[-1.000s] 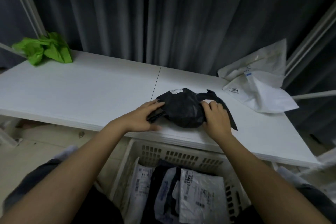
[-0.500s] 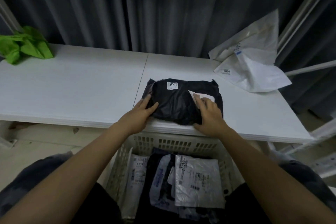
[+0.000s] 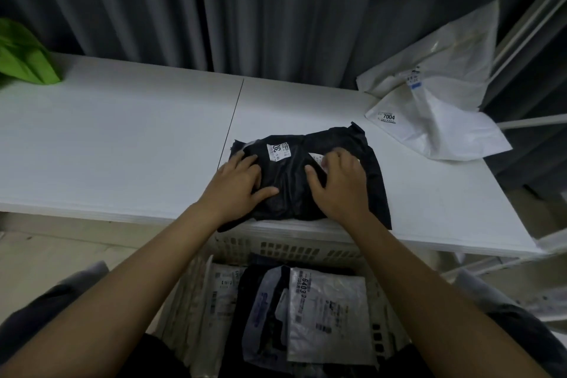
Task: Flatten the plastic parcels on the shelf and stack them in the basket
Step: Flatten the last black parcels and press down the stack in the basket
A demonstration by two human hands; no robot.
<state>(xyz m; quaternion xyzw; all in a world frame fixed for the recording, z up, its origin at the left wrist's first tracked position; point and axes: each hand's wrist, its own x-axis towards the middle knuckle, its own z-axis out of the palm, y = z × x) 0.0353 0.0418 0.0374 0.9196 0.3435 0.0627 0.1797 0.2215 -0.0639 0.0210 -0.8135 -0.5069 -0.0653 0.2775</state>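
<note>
Both hands, left hand (image 3: 237, 186) and right hand (image 3: 339, 184), press flat on the black parcel (image 3: 310, 175)

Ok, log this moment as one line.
stage: flattening | left hand: pressing black parcel | right hand: pressing | basket: partly filled

It looked like a parcel sorting room: labelled plastic mailers (image 3: 435, 113) lay on a white shelf (image 3: 122, 147), more filled a basket (image 3: 294, 248), and grey curtains (image 3: 276, 9) hung behind
</note>
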